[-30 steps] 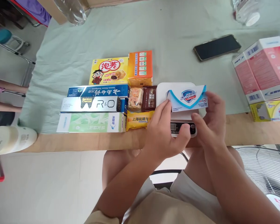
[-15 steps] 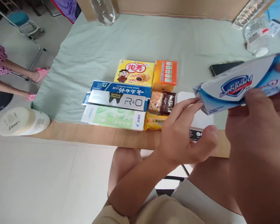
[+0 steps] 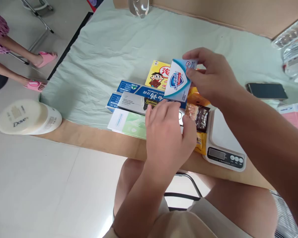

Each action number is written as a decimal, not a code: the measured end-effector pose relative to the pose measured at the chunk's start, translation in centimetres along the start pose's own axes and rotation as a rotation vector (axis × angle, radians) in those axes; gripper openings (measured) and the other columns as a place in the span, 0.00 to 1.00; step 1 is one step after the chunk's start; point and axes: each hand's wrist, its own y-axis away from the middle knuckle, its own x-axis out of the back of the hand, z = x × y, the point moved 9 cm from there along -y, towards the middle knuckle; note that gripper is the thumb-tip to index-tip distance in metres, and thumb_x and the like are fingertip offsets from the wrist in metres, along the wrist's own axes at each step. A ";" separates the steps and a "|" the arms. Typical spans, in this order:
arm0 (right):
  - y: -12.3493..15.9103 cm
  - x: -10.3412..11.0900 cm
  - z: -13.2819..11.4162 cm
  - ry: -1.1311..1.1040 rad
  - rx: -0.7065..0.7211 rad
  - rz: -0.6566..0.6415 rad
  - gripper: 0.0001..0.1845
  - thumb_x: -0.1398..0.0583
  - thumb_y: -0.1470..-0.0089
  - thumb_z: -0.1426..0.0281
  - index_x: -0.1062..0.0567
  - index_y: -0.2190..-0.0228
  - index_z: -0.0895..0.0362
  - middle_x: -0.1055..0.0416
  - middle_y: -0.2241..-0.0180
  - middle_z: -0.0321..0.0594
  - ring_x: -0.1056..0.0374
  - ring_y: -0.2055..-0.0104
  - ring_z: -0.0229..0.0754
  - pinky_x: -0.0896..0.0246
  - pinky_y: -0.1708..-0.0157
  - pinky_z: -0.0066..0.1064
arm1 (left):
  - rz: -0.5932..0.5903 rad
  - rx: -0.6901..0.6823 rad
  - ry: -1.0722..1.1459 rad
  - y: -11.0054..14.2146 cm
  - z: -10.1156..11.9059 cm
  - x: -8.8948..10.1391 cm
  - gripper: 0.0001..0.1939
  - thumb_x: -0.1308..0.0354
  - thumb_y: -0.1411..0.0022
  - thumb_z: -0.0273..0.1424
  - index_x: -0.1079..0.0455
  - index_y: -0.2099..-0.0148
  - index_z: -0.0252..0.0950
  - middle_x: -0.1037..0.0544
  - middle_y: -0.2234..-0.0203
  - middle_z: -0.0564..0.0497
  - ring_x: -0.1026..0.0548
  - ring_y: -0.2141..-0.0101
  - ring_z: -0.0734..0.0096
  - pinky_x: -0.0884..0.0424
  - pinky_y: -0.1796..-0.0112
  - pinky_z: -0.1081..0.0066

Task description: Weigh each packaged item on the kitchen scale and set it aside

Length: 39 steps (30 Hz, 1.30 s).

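My right hand [image 3: 211,74] grips a white and blue Safeguard soap box [image 3: 177,79] by its upper right end, thumb on the front face. The box is tilted on end above the snack and toothpaste boxes. My left hand [image 3: 165,132] is open over the toothpaste row, fingertips close to the soap box's lower edge; whether they touch is unclear. Under and beside it are a blue toothpaste box [image 3: 141,90], a silver R&O toothpaste box [image 3: 131,102] and a green-white box [image 3: 129,124]. A yellow puff snack box [image 3: 155,76] is partly covered by the soap box.
Small wrapped snacks [image 3: 202,119] and a yellow packet [image 3: 200,143] lie beside a white kitchen scale [image 3: 225,132]. Further right are a phone [image 3: 267,91], a pink box [image 3: 295,115] and clear bottles [image 3: 296,61]. A Dove bottle [image 3: 49,119] is at left, near another person's feet [image 3: 43,59].
My right hand has carried the soap box left and turned it on end, from over the scale to above the boxes. My left hand has moved left too. The view has shifted right.
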 end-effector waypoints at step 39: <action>42.1 19.1 25.4 0.185 -0.430 0.819 0.17 0.36 0.47 0.65 0.21 0.54 0.51 0.21 0.45 0.51 0.24 0.40 0.59 0.27 0.42 0.61 | -0.690 -0.517 0.539 13.5 18.3 -21.6 0.09 0.47 0.29 0.29 0.27 0.53 0.34 0.16 0.56 0.43 0.18 0.53 0.62 0.20 0.51 0.64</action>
